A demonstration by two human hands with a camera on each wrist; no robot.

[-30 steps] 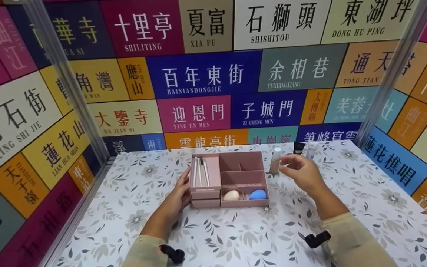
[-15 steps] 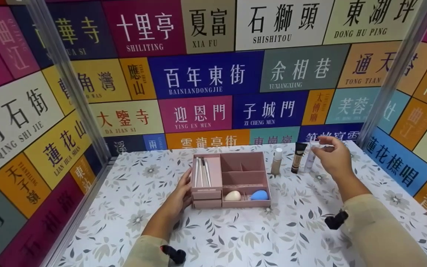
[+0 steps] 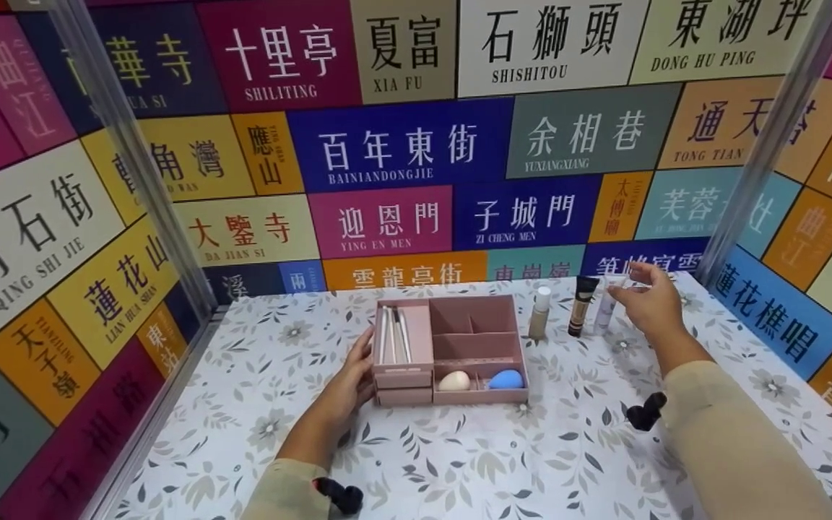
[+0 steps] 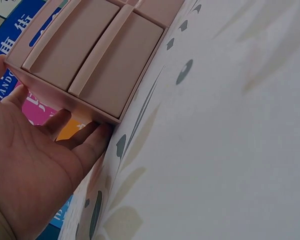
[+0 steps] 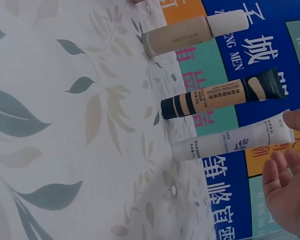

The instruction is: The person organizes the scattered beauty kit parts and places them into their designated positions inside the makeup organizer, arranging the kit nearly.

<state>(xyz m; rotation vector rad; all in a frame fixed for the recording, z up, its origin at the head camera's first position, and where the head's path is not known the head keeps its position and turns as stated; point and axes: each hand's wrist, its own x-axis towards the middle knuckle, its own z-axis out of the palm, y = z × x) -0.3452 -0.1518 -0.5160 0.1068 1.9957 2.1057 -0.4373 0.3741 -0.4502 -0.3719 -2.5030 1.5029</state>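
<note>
My left hand (image 3: 353,372) rests against the left side of a pink desktop organizer (image 3: 477,323), its fingertips on the outer wall; in the left wrist view, the fingers (image 4: 92,140) touch the side beside two drawers. At the right, my right hand (image 3: 651,303) is at the upper end of a white squeeze tube (image 5: 230,140) standing on its cap. The thumb overlaps the tube's crimped end, while the other visible fingers are loosely bent and apart from it. Left of it stand a black-and-tan tube (image 3: 581,307) and a beige foundation bottle (image 3: 539,314) with a white cap.
Makeup brushes (image 3: 396,334) lie in the organizer's upper left tray. A cream sponge (image 3: 453,381) and a blue sponge (image 3: 505,380) sit in its front compartments. The flower-patterned tabletop (image 3: 459,462) meets sign-covered walls at the back and sides.
My right hand has moved from beside the foundation bottle rightward to the white tube, then shifted slightly left and closer. My left hand has stayed at the organizer.
</note>
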